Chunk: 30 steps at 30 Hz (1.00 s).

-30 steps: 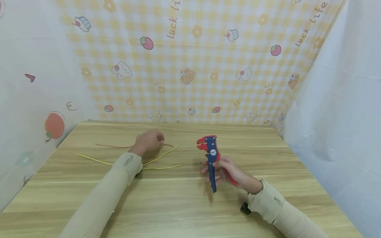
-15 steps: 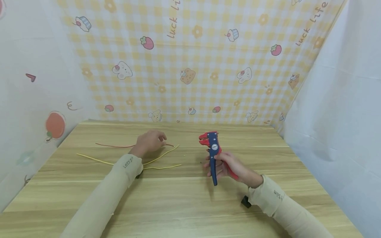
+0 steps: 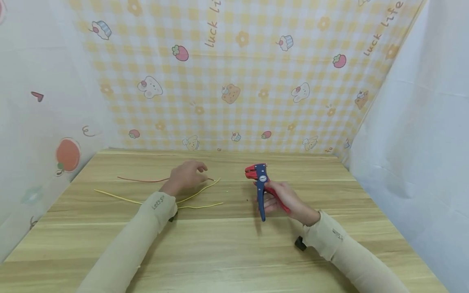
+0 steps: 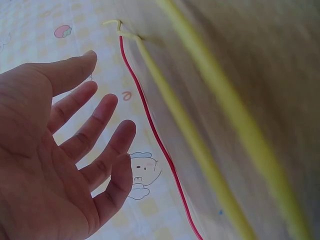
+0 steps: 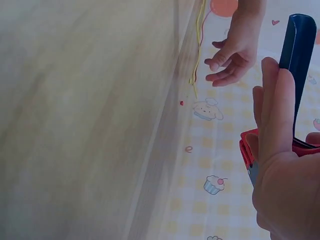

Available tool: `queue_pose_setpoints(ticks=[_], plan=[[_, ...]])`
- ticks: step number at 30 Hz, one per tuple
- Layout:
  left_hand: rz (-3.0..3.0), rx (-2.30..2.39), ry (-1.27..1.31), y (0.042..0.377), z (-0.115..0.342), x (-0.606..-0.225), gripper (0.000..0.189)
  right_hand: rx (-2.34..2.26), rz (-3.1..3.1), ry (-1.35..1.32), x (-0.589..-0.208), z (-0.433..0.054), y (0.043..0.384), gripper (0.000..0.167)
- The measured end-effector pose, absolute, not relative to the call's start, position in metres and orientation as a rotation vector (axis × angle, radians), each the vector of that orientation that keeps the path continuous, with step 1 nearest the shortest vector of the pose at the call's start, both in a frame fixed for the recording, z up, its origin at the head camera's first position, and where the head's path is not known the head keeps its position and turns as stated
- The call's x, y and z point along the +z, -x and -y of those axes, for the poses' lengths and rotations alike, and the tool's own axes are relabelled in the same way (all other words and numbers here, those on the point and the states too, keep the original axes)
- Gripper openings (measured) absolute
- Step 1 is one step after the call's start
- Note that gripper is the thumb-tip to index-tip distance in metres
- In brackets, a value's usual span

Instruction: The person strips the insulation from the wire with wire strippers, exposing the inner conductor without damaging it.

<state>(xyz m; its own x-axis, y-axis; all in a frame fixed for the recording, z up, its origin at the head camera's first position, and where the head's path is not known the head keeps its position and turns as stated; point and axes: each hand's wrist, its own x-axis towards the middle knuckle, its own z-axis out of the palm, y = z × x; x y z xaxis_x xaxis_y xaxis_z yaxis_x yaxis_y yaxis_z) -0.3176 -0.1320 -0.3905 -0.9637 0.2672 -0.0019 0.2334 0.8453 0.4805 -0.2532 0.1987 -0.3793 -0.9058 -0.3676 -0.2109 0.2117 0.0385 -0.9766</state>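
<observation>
My left hand (image 3: 187,175) is over a thin red wire (image 3: 143,180) on the table. In the left wrist view its fingers (image 4: 100,112) are spread and loosely bent, with nothing between them, and the red wire runs beside them. Two yellow wires (image 3: 117,196) lie nearer me, partly hidden under the left forearm. My right hand (image 3: 289,197) holds a wire stripper (image 3: 260,193) with a blue body, red jaws and a red second handle. The tool stands upright above the table, its jaws turned to the left. In the right wrist view the blue handle (image 5: 298,55) sticks out past the fingers.
The wooden table (image 3: 220,252) meets a checked cloth backdrop (image 3: 234,73) at the back, with white sheets at both sides. Small scraps lie between the hands, one of them red (image 5: 181,103). A black wrist device (image 3: 300,243) shows below the right cuff.
My left hand has shifted slightly right and its fingers have spread more. The wire stripper has gone up a little, and the right-hand fingers have drawn in closer around its handles.
</observation>
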Motion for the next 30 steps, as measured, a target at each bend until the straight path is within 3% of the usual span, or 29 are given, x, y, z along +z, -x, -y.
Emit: queue_pose_setpoints(ticks=[20,30], plan=[[-2.966,0.758,-0.439,0.314,0.126,-0.392,0.048,-1.902,-2.181,-0.145,-0.391,-0.190,0.286,0.044],[-2.920,0.869,-0.515,0.306,0.116,-0.384,0.055,-1.914,-2.168,-0.150,-0.397,-0.192,0.308,0.040]])
